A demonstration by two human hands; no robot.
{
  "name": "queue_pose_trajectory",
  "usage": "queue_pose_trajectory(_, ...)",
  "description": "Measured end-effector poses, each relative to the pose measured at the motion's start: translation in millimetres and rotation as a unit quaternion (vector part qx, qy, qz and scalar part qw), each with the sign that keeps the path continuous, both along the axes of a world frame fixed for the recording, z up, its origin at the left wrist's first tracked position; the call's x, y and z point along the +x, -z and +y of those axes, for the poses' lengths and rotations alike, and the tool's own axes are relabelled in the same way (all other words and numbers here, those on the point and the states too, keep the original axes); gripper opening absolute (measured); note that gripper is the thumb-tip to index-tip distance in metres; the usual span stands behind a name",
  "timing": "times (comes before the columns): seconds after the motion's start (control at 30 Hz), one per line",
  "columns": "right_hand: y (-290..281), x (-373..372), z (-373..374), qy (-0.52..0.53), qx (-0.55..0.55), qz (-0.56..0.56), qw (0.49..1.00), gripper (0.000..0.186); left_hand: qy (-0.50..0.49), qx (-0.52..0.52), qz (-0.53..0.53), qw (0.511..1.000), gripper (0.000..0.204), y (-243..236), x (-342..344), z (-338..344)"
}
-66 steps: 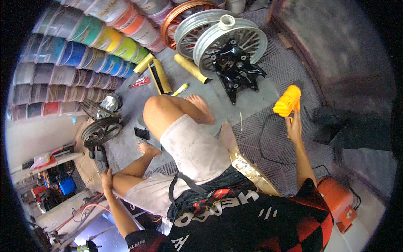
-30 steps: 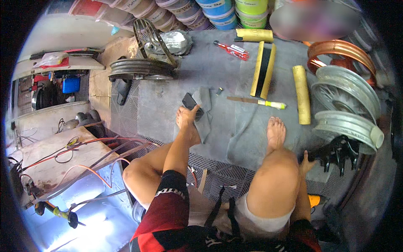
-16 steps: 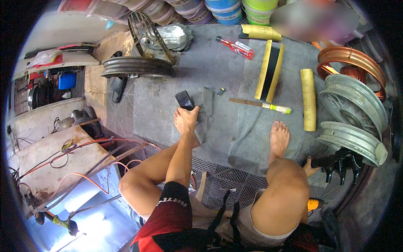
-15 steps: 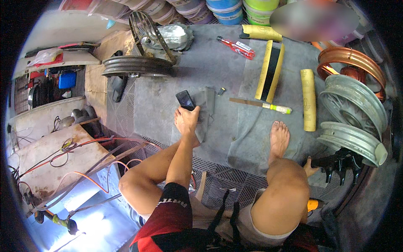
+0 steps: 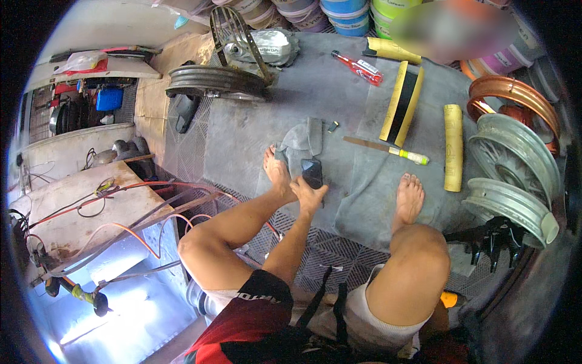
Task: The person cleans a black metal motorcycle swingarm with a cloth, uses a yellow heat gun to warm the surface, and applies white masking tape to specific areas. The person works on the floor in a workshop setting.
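My left hand [image 5: 309, 194] grips a black smartphone [image 5: 312, 174] between my bare feet, beside a crumpled grey cloth [image 5: 300, 136] on the grey mat [image 5: 236, 130]. My right hand is hidden behind my right knee [image 5: 421, 261], near a yellow power tool [image 5: 449, 299] that shows only in part. Forward lie a flat file with a yellow-green handle [image 5: 414, 156], a tiny dark object [image 5: 333, 126], a red-handled tool in packaging [image 5: 357, 67] and yellow abrasive pieces [image 5: 453, 148].
Silver wheels [image 5: 506, 155], an orange rim [image 5: 515, 91] and a black bracket [image 5: 488, 242] line the right. A dark wheel [image 5: 215, 85] and engine casing [image 5: 264, 45] sit forward-left, paint buckets [image 5: 345, 21] behind. A bench [image 5: 73, 218] with hoses and a lit booth [image 5: 121, 321] are left.
My left hand has drawn the phone rightward and down toward me, off my left foot and the cloth. My right hand, earlier by the black bracket, has dropped out of sight.
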State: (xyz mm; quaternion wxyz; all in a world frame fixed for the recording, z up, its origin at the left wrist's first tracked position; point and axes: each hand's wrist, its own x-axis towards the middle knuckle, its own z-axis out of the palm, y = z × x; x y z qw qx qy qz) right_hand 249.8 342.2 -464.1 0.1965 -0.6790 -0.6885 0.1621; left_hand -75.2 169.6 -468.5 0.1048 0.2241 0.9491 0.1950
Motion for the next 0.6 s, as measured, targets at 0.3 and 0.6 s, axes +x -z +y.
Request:
queue_pose_trajectory(0.3,-7,-61,7,-0.19,-0.08,-0.183,0.961,0.025,0.145,0.012,-0.102,0.984,0.089,9,41,91)
queue_pose_trajectory(0.6,-37,65,-74,-0.159,-0.146,-0.081,0.973,0.02,0.08,0.07,-0.058,0.993,0.085,8,-6,227)
